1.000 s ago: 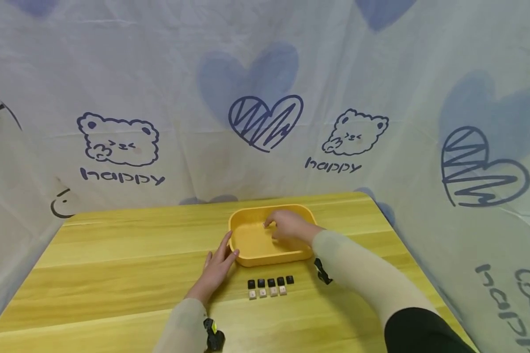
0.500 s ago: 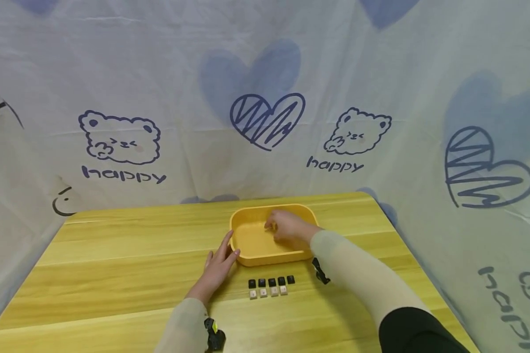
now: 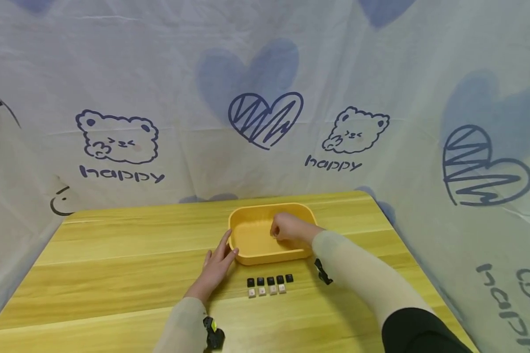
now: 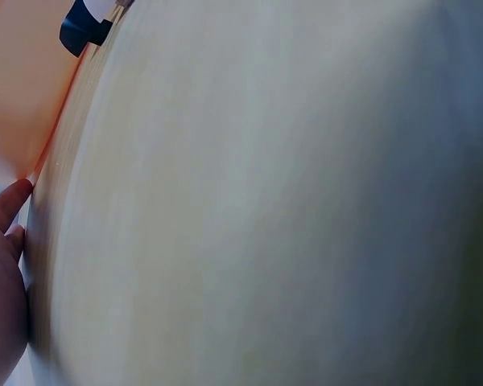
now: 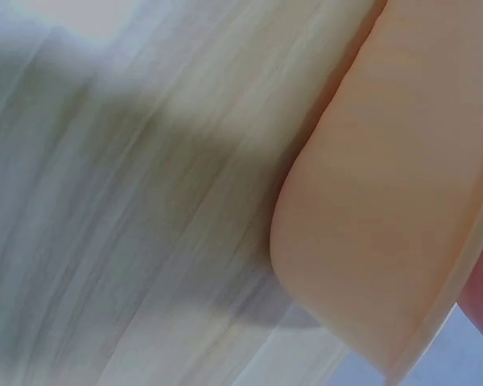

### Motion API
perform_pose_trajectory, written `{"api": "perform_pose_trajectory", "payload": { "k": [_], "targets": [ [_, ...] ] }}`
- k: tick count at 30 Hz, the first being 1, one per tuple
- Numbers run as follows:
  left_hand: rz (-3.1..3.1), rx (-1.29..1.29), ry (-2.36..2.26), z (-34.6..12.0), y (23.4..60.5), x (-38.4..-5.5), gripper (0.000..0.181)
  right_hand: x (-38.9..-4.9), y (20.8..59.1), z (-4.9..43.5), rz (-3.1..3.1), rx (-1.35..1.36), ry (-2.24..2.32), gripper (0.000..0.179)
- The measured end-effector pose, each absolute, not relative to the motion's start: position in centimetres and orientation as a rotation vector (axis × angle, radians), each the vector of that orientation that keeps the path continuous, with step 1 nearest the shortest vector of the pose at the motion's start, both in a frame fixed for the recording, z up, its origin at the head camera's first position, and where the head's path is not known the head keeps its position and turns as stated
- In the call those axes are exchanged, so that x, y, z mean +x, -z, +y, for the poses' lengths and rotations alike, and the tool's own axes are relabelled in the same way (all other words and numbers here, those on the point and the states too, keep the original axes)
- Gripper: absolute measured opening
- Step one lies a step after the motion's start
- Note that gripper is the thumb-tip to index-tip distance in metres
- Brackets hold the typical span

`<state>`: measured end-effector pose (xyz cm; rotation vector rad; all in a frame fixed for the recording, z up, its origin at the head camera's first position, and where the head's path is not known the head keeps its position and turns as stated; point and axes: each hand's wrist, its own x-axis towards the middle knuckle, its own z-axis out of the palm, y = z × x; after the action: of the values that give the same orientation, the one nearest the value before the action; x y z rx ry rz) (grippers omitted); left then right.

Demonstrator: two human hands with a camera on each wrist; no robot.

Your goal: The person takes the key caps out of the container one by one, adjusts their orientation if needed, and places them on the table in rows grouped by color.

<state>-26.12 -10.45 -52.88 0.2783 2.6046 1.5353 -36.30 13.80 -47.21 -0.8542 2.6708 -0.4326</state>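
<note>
A yellow plastic tray (image 3: 251,259) stands near the back of the table. In the head view my left hand (image 3: 216,268) rests against its left end, thumb and fingers spread along the rim. The left wrist view shows a fingertip touching the tray wall (image 4: 24,96). My right hand (image 3: 291,228) reaches over the right side into the tray, fingers bent downward. Its fingertips and anything between them are hidden in the head view, and the right wrist view shows mostly the tray's outer wall (image 5: 370,201). In front lie black keycaps (image 3: 271,281) in a row, with white keycaps (image 3: 262,291) below them.
The wooden table (image 3: 128,255) extends far to the left of the tray and forward of the keycaps. A printed cloth (image 3: 194,147) hangs behind the table and along its right side. Black wrist-worn devices (image 3: 213,333) sit on both forearms.
My right hand has shifted slightly right and down inside the tray, and its fingers have drawn in. A small pale spot at its fingertips is now out of sight. The left hand stays put.
</note>
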Motion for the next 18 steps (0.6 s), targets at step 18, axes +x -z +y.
{"api": "perform_pose_trajectory", "payload": {
  "k": [18],
  "targets": [
    [2.557,0.275,-1.549,-10.7,52.9,-26.3,0.064,-34.3,45.5,15.7,2.681,-0.935,0.481,0.020]
  ]
}}
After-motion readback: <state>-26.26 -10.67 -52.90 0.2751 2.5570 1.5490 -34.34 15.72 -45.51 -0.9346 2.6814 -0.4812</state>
